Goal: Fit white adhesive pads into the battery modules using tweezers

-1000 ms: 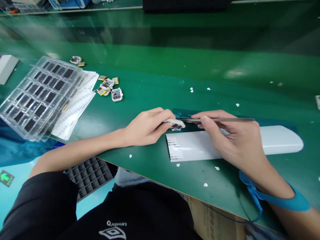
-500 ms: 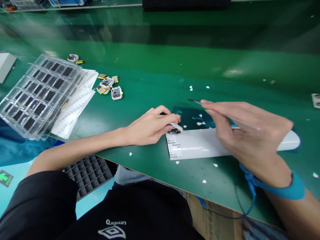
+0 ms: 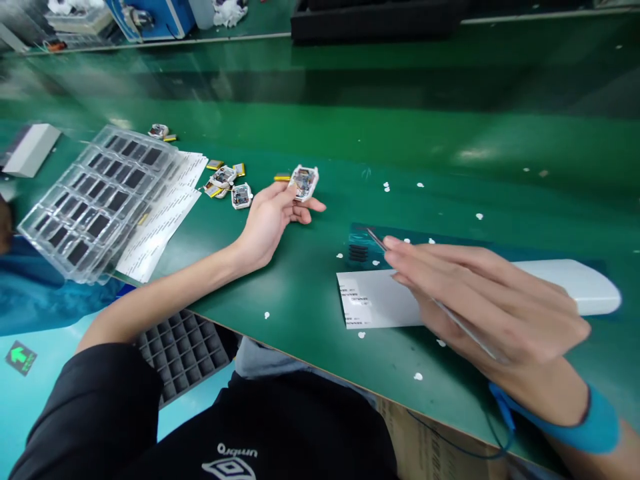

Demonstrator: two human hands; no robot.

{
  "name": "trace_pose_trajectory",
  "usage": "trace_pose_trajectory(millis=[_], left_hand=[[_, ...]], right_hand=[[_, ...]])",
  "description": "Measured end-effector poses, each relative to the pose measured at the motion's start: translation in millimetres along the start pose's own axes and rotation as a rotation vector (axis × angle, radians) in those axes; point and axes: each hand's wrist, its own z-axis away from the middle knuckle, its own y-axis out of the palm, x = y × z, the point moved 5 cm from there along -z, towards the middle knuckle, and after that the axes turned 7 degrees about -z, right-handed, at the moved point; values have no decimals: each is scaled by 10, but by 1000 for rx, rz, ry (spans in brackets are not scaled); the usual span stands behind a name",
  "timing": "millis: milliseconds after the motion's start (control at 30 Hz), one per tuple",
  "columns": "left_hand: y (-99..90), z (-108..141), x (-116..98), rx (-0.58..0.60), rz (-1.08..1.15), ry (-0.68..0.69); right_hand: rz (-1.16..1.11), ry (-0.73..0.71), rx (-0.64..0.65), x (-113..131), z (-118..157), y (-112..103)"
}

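In my left hand (image 3: pixel 275 220) is a small white watch-like housing (image 3: pixel 304 183) with a circuit board showing, raised above the table and tilted to face me. A yellow battery (image 3: pixel 282 177) shows just beside it. My right hand (image 3: pixel 480 300) is closed pen-fashion on slim metal tweezers (image 3: pixel 377 239), their tip over a dark blue film (image 3: pixel 359 235). Beneath that hand lies a white label strip (image 3: pixel 380 300), printed at its left end. Small white stickers (image 3: pixel 418 377) are scattered around it.
Several housings (image 3: pixel 242 196) with yellow batteries lie left of my left hand. Farther left, clear compartment trays (image 3: pixel 100 200) rest on printed sheets (image 3: pixel 160 230). A blue wrist strap (image 3: pixel 580 427) trails a cord at the front edge. A black box (image 3: pixel 370 23) stands on the shelf.
My left hand has lifted the housing off the label strip's left end and moved it left and away from me. The tweezers have shifted slightly left and nearer me.
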Motion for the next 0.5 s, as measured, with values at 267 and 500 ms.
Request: trace_pose_trajectory(millis=[267, 500], left_hand=[[129, 166, -72, 196, -151, 37], [164, 235, -24, 179, -172, 11]], right_hand=[[-79, -25, 68, 13, 147, 56], [-133, 31, 80, -9, 242, 81]])
